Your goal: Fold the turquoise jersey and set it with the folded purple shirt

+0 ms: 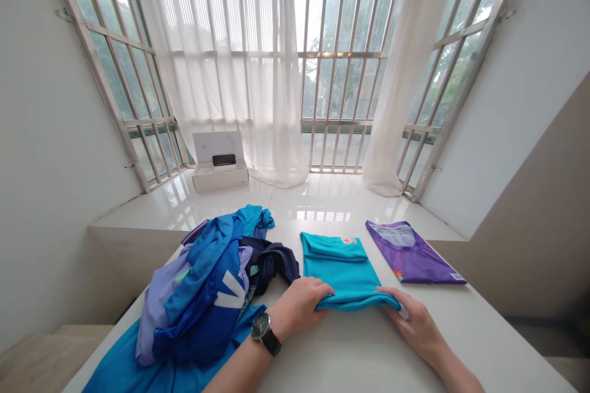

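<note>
A teal shirt [341, 273] lies on the white table, its far end folded over toward me in a flat band with a small white-and-red label. My left hand [304, 302] is closed on the near left corner of the cloth, thumb and fingers pinching the edge. On the near right corner my right hand [412, 316] grips the same edge, which is slightly lifted and rolled between both hands. A black wristwatch [262, 326] is on my left wrist. To the right of the teal shirt rests a folded purple shirt [415, 255], flat with its neckline up.
A loose heap of blue, lilac and dark clothes [207, 282] covers the table's left side, close to my left forearm. Behind the white table [359, 356], a window ledge [318, 196] holds an open white box [220, 176]. Sheer curtains [271, 104] hang before barred windows.
</note>
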Tool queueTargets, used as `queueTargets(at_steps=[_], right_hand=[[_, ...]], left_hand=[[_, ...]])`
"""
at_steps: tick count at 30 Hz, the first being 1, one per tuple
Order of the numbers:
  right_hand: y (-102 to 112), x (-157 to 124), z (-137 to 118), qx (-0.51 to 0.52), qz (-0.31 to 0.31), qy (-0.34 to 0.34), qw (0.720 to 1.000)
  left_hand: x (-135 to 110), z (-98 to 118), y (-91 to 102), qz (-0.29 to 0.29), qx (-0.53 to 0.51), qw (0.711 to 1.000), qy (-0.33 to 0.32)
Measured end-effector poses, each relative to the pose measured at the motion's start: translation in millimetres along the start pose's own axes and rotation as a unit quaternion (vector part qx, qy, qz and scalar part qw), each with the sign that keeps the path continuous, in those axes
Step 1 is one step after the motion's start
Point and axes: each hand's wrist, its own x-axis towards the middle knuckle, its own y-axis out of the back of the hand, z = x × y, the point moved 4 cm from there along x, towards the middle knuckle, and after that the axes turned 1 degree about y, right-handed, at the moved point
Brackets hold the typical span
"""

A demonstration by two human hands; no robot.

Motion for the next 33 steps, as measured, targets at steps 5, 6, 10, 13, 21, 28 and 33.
queueTargets(at_steps=[5, 6, 10, 13, 21, 28, 33], right_hand=[[4, 0, -8, 0.023, -0.001, -0.012, 1.000], [4, 1, -10, 0.029, -0.007, -0.014, 0.999], [6, 2, -15, 0.035, 0.000, -0.020, 0.999], [5, 2, -14, 0.025, 0.019, -0.031, 0.999], [-4, 1, -17, 0.053, 0.041, -0.087, 0.994], [-7, -1, -21, 0.073, 0.057, -0.130, 0.987], [-8, 1, -15, 0.069, 0.062, -0.145, 0.985]], left_hand=[[-1, -5, 4.2, 0.010, -0.027, 0.999, 0.026], [-1, -6, 4.4, 0.014, -0.026, 0.999, 0.037], [2, -8, 2.2, 0.033, -0.017, 0.998, 0.054], [6, -10, -0.1, 0.057, -0.012, 0.996, 0.066], [9, -18, -2.2, 0.101, -0.048, 0.984, 0.141], [10, -19, -0.2, 0.103, -0.034, 0.977, 0.185], [11, -22, -1.2, 0.108, -0.037, 0.972, 0.205]])
